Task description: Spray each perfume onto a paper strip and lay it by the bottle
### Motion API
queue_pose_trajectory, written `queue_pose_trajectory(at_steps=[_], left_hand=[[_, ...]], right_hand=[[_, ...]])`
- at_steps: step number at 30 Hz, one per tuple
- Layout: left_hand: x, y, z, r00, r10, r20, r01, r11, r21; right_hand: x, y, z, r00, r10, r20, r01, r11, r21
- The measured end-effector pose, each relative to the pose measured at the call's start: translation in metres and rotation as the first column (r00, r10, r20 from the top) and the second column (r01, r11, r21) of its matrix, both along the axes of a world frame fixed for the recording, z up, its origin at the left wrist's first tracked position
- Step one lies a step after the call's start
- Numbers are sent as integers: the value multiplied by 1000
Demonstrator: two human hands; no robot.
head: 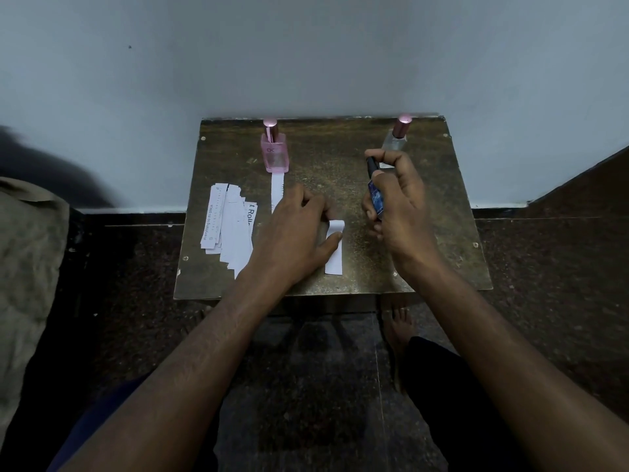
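Two hands are seen over a small brown table (425,212). A dark blue spray bottle (374,192) is gripped in the right hand (398,202), forefinger on top. A curling paper strip (334,247) is pinched by the left hand (296,233), just beside the nozzle; it is best kept flat and sprayed briefly.
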State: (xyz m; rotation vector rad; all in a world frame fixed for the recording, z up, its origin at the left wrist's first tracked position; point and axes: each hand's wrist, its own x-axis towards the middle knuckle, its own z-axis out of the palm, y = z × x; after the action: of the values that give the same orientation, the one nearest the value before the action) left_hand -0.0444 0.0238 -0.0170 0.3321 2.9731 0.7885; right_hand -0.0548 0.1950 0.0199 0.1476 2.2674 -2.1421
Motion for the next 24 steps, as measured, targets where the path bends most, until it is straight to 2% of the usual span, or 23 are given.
queue_pose_trajectory(at_steps=[5,8,9,11,13,15,18,24], left_hand=[[0,1,0,1000,-17,21,12,974,225],[1,1,2,1000,-22,15,17,961,277],[1,1,2,1000,-30,8,26,959,282],[0,0,3,999,-51,-15,53,964,260],[1,1,5,996,-71,-45,78,976,201],[3,1,6,995,-75,-61,84,983,166],[7,2,9,997,-45,-64,59,970,235],[30,-2,23,996,57,-73,-24,921,389]], right_hand=[[-1,0,-3,1000,11,-1,-11,1000,-5],[0,0,-4,999,23,-25,-23,1000,17],[1,0,-5,997,25,-72,-20,997,72],[2,2,-6,966,53,-251,29,950,311],[4,5,-6,897,162,-411,113,815,568],[8,7,-7,831,267,-488,175,707,685],[14,10,-7,788,298,-539,222,679,700],[63,14,1,908,259,-329,-15,805,593]])
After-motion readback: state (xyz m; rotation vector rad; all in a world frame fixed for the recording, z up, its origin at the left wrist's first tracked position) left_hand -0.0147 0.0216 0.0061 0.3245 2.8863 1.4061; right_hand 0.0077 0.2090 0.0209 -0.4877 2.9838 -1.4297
